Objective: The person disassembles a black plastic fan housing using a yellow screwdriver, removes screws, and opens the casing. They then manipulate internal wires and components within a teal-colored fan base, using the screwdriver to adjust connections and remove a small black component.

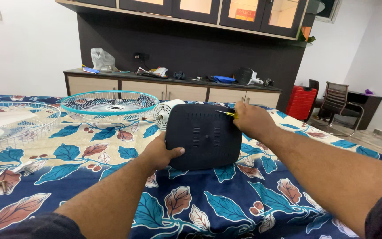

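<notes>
Hands on the fan base, seen from the head camera. Our left hand (159, 155) gripped the lower left edge of the dark, rounded fan base (203, 135), fingers curled behind it and thumb pressed on its face, holding it tilted up on edge on the floral bedsheet (226, 208). Our right hand (252, 120) was closed around a screwdriver with a yellow handle (229, 113), its shaft pointing left at the upper right corner of the base. We judged the step in hand to be work on a fastener at that corner; whether the tip sat in a screw head we could not tell. The next move would call for the left hand to brace the base firmly while the tool was kept square to the panel.

Behind the base lay the white motor housing (164, 111), touching or just beside it, and farther left a teal-rimmed wire fan guard (109, 104). A second, white wire guard (18, 121) sat at the left edge.

On the counter (173, 82) by the wall we noted a crumpled clear plastic bag (101, 59) at the left, loose printed papers (153, 71) near the middle and a flat blue item (223, 79) to the right. A red suitcase (300, 102) stood on the floor beyond.
</notes>
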